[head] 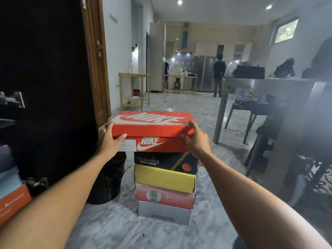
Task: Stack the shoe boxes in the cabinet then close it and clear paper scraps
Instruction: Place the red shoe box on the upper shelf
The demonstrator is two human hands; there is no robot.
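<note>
A red Nike shoe box (152,130) tops a stack on the marble floor. My left hand (109,139) grips its left end and my right hand (195,137) grips its right end. Under it sit a black Foamies box (167,162), a yellow box (164,177), a pink box (165,195) and a white box (164,212). The dark cabinet door (46,83) stands open at the left, with an orange box (12,202) and a pale blue box (7,177) at the far left edge. No paper scraps are visible.
A black bag (107,178) sits on the floor left of the stack. A grey table (269,85) with dark chairs (251,112) stands at the right. A wooden stand (133,90) lines the left wall. People stand in the far kitchen.
</note>
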